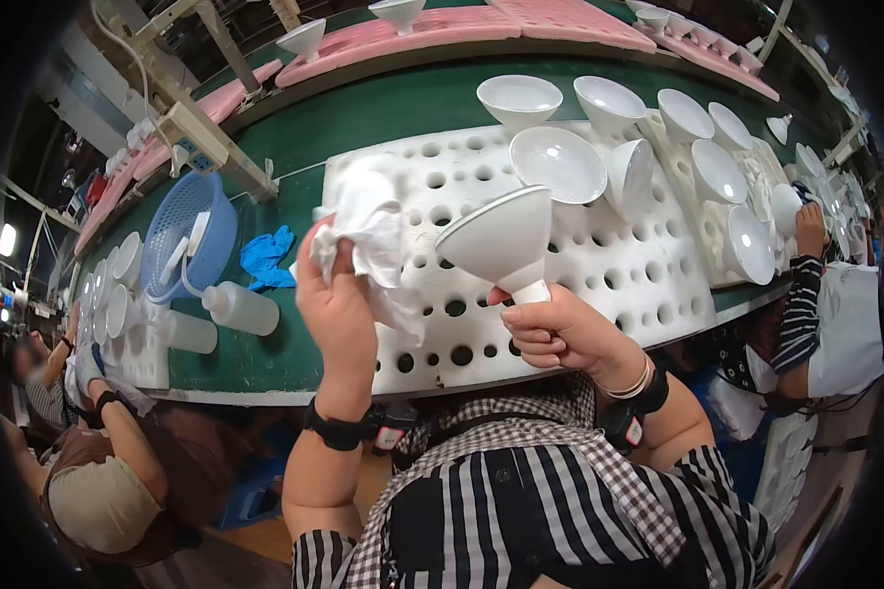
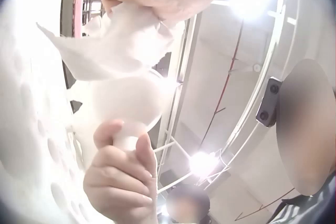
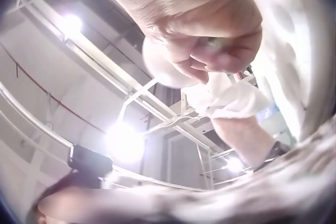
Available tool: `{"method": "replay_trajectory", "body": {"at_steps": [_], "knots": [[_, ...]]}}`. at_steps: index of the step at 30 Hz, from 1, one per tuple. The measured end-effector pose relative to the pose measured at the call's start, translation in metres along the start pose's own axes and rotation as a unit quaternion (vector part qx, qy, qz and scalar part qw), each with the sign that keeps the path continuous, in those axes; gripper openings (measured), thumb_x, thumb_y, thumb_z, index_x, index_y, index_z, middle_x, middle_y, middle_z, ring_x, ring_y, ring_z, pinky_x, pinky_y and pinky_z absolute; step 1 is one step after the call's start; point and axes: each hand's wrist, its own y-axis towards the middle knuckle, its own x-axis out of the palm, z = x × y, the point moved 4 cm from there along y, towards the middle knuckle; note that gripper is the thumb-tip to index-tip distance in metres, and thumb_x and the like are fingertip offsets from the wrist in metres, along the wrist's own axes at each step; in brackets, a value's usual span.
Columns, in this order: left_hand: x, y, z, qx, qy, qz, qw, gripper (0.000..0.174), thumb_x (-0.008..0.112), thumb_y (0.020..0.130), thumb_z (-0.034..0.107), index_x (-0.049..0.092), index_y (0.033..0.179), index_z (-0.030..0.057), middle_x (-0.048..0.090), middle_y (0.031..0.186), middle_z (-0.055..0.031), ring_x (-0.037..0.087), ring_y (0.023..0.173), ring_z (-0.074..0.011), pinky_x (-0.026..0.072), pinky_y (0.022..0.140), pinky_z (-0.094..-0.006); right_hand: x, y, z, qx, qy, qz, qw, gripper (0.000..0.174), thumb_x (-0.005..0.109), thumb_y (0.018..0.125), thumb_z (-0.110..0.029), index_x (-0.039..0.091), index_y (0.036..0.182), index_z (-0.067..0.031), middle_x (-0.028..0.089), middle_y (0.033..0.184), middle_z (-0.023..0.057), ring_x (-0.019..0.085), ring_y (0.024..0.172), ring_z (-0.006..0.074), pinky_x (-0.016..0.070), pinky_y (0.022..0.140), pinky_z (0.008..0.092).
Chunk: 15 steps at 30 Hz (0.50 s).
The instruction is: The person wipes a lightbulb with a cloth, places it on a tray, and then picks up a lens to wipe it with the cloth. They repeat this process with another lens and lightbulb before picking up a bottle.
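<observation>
My right hand (image 1: 572, 332) grips a white cone-shaped reflector lamp (image 1: 501, 239) by its narrow neck, the wide end tilted up and to the left over the foam board. In the left wrist view the fingers and thumb of the right hand (image 2: 119, 182) wrap that neck. A crumpled white cloth (image 1: 365, 226) is held in my left hand (image 1: 339, 304), raised just left of the lamp. In the head view a gap shows between cloth and lamp. Beyond the held lamp, several similar lamps (image 1: 558, 165) with textured round faces stand or lean on the board.
The white foam board (image 1: 668, 285) full of holes lies on a green bench (image 1: 295, 363). To the left are a blue basket (image 1: 157, 257), a blue glove (image 1: 266, 257) and a white plastic bottle (image 1: 242, 308). Pink foam strips (image 1: 403, 39) run along the back. Other people work at both sides.
</observation>
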Motion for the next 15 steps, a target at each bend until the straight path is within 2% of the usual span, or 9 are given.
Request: {"method": "replay_trajectory", "body": {"at_steps": [1,3,4,5,6,7,9,13,15], "knots": [[0.002,-0.004,0.003,-0.001,0.0,-0.005,1.0,0.037,0.048,0.098,-0.002,0.049,0.135,-0.0007,0.057,0.13,-0.0108,0.058,0.116,-0.0176,0.0448,0.102,-0.0298,0.001,-0.002,0.001,0.032,0.04,-0.006,0.999,0.029,0.062,0.093,-0.011,0.05,0.118,-0.0026,0.041,0.061,-0.0047,0.031,0.042,0.0029,0.0267,0.04,0.0209],[0.003,-0.019,0.02,0.166,0.175,-0.01,0.97,0.036,0.053,0.097,-0.001,0.051,0.132,-0.0009,0.058,0.129,-0.0125,0.058,0.115,-0.0214,0.0463,0.1,-0.0333,0.009,-0.002,0.002,0.044,0.043,-0.005,0.998,0.029,0.061,0.093,-0.011,0.051,0.119,-0.0025,0.04,0.061,-0.0049,0.032,0.043,0.0033,0.0266,0.04,0.0208],[0.016,-0.028,0.034,0.321,0.246,-0.061,0.912,0.046,0.062,0.076,-0.011,0.062,0.121,-0.0001,0.063,0.115,-0.0141,0.064,0.104,-0.027,0.0497,0.09,-0.0345,0.016,-0.003,0.002,0.061,0.042,-0.012,0.997,0.028,0.061,0.092,-0.009,0.051,0.117,-0.0028,0.041,0.061,-0.0045,0.032,0.043,0.0034,0.027,0.04,0.0207],[0.029,-0.033,0.033,0.362,0.293,-0.178,0.867,0.05,0.067,0.066,-0.005,0.068,0.115,0.0043,0.06,0.121,-0.0178,0.06,0.109,-0.035,0.0477,0.094,-0.043,0.02,-0.002,0.003,0.079,0.04,-0.021,0.996,0.026,0.06,0.091,-0.008,0.051,0.115,-0.0031,0.042,0.061,-0.004,0.033,0.043,0.0036,0.0274,0.04,0.0206],[0.052,-0.046,0.041,0.399,0.397,-0.212,0.799,0.054,0.072,0.06,0.0,0.071,0.112,0.0122,0.056,0.129,-0.0181,0.054,0.118,-0.0368,0.0445,0.098,-0.0486,0.015,0.003,0.013,0.106,0.027,-0.014,0.994,0.023,0.059,0.089,-0.006,0.05,0.11,-0.0037,0.043,0.061,-0.0025,0.034,0.043,0.0038,0.0281,0.039,0.0209],[0.063,-0.056,0.037,0.41,0.454,-0.245,0.752,0.053,0.075,0.063,0.007,0.071,0.115,0.0199,0.052,0.134,-0.0184,0.047,0.126,-0.0366,0.0418,0.102,-0.0512,0.018,0.001,0.013,0.109,0.026,-0.017,0.994,0.023,0.059,0.089,-0.006,0.05,0.11,-0.0037,0.043,0.061,-0.0025,0.034,0.043,0.0038,0.0281,0.039,0.0209],[0.068,-0.044,0.038,0.408,0.434,-0.227,0.77,0.046,0.074,0.067,0.012,0.071,0.113,0.0188,0.055,0.131,-0.0163,0.053,0.119,-0.0364,0.0476,0.096,-0.0464,0.023,-0.005,0.01,0.121,-0.007,-0.016,0.992,0.02,0.059,0.087,-0.005,0.049,0.104,-0.0035,0.044,0.062,-0.0012,0.034,0.042,0.004,0.0281,0.038,0.0213],[0.061,-0.024,0.021,0.348,0.398,-0.188,0.828,0.031,0.069,0.08,0.012,0.07,0.111,0.0104,0.064,0.112,-0.0148,0.063,0.098,-0.0306,0.052,0.081,-0.0381,0.022,-0.009,0.009,0.137,0.012,-0.028,0.99,0.034,0.058,0.087,-0.005,0.049,0.119,0.0002,0.044,0.064,-0.0014,0.032,0.042,0.0034,0.0266,0.036,0.0206],[0.037,0.002,0.005,0.093,0.286,-0.09,0.949,0.021,0.065,0.091,0.013,0.067,0.109,0.0022,0.067,0.088,-0.0128,0.063,0.076,-0.0238,0.0502,0.068,-0.0324,0.018,-0.01,0.01,0.14,0.021,-0.038,0.989,0.038,0.057,0.089,-0.006,0.048,0.125,0.0008,0.044,0.064,-0.0021,0.032,0.042,0.0023,0.0268,0.036,0.02]]}}
